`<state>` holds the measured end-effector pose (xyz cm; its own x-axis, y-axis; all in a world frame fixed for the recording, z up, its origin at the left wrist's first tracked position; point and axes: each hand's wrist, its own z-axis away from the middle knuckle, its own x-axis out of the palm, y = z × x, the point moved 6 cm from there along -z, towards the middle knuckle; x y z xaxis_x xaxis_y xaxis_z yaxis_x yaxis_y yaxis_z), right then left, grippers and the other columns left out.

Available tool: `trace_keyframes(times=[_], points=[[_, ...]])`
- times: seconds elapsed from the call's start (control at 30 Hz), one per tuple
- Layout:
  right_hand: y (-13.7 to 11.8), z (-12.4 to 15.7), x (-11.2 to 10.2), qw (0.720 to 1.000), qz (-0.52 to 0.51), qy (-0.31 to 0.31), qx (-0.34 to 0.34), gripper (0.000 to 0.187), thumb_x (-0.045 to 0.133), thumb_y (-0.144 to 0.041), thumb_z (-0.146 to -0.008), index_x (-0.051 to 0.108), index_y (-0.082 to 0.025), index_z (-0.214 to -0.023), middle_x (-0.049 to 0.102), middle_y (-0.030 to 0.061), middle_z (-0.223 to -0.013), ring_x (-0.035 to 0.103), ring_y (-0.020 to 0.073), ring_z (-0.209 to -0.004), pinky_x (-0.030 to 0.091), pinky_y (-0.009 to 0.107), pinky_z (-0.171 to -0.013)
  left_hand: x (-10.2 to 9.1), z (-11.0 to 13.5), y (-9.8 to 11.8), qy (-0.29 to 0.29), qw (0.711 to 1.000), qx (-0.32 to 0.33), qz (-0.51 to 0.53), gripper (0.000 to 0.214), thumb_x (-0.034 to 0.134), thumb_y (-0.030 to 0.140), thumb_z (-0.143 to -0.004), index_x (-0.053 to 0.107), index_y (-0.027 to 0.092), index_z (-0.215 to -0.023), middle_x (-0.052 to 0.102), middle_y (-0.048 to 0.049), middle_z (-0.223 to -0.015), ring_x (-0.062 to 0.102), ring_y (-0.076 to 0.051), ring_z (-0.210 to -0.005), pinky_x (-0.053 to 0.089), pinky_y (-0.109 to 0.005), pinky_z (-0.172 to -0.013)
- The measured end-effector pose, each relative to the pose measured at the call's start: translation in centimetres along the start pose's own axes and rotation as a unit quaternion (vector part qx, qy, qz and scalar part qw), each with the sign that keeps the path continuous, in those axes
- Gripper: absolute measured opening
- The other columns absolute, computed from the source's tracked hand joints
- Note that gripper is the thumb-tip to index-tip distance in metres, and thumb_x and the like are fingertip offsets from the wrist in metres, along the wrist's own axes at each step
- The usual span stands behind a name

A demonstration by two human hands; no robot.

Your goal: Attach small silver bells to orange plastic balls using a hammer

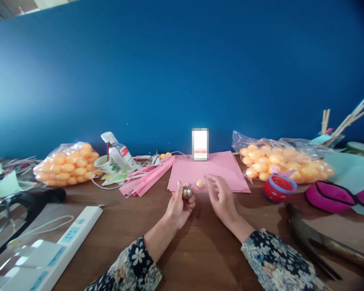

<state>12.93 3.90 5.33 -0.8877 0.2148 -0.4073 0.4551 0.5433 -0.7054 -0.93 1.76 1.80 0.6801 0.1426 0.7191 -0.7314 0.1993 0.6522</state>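
Observation:
A shiny gold-brown ball (187, 192) with a patterned surface is held in the fingers of my left hand (177, 209), just in front of the pink paper sheets (222, 167). My right hand (223, 201) is to its right, fingers stretched forward and apart over the near edge of the paper. Just left of its fingertips is a small peach-coloured ball (200, 184); whether the fingers touch it I cannot tell. Behind the hands, a blurred-out white upright object (200, 144) stands at the back of the paper.
Clear bags of orange balls lie at the left (68, 165) and right (261, 161). A red cup (278, 188), magenta pouch (330, 197) and dark forked tool (309, 234) are on the right. At left are a power strip (79, 228), patterned cup (106, 163), bottle (123, 155) and pink strips (148, 178).

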Motion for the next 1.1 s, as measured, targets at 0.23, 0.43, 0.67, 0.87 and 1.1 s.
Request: trace_keyframes(times=[0.23, 0.43, 0.67, 0.87, 1.1], points=[[-3.0, 1.4, 1.3, 0.994, -0.022, -0.078, -0.069, 0.039, 0.053, -0.029, -0.083, 0.049, -0.021, -0.121, 0.057, 0.0102, -0.117, 0.05, 0.0245, -0.11, 0.042, 0.042, -0.095, 0.8, 0.7, -0.3, -0.033, 0.999, 0.022, -0.006, 0.019, 0.058, 0.024, -0.079, 0.063, 0.015, -0.094, 0.065, -0.0054, -0.098, 0.06, -0.014, -0.087, 0.047, -0.026, -0.082], [-2.5, 1.4, 1.5, 0.991, -0.02, -0.109, -0.076, 0.041, 0.054, -0.033, -0.083, 0.049, -0.022, -0.122, 0.056, 0.0106, -0.118, 0.049, 0.025, -0.112, 0.042, 0.042, -0.095, 1.0, 0.9, -0.8, -0.055, 0.994, 0.043, -0.082, 0.023, 0.059, 0.034, -0.079, 0.064, 0.014, -0.089, 0.066, -0.0054, -0.085, 0.063, -0.014, -0.075, 0.05, -0.025, -0.069], [-2.1, 1.2, 1.2, 0.993, -0.065, -0.091, -0.027, 0.033, 0.052, -0.035, -0.084, 0.053, -0.021, -0.115, 0.059, 0.0097, -0.113, 0.052, 0.0236, -0.107, 0.042, 0.04, -0.094, 1.2, 1.1, -0.8, -0.037, 0.993, 0.058, -0.092, 0.037, 0.056, 0.043, -0.078, 0.061, 0.017, -0.104, 0.068, -0.0081, -0.091, 0.064, -0.017, -0.077, 0.051, -0.027, -0.066], [-0.4, 1.1, 1.6, 0.929, -0.305, -0.087, 0.189, 0.024, 0.044, -0.036, -0.087, 0.055, -0.02, -0.101, 0.062, 0.0051, -0.098, 0.058, 0.0171, -0.085, 0.049, 0.029, -0.072, -0.1, 1.5, 0.4, 0.052, 0.97, 0.139, -0.194, 0.046, 0.051, 0.051, -0.079, 0.062, 0.013, -0.102, 0.069, -0.0125, -0.09, 0.065, -0.017, -0.069, 0.052, -0.028, -0.062], [0.9, 1.7, 3.0, 0.802, -0.478, -0.082, 0.348, 0.029, 0.044, -0.046, -0.083, 0.055, -0.02, -0.087, 0.05, -0.0048, -0.057, 0.034, 0.0057, -0.039, 0.019, 0.015, -0.036, -1.0, 1.4, 1.6, 0.106, 0.938, 0.206, -0.258, 0.043, 0.049, 0.052, -0.079, 0.063, 0.014, -0.095, 0.068, -0.0083, -0.076, 0.061, -0.013, -0.056, 0.048, -0.023, -0.051]])
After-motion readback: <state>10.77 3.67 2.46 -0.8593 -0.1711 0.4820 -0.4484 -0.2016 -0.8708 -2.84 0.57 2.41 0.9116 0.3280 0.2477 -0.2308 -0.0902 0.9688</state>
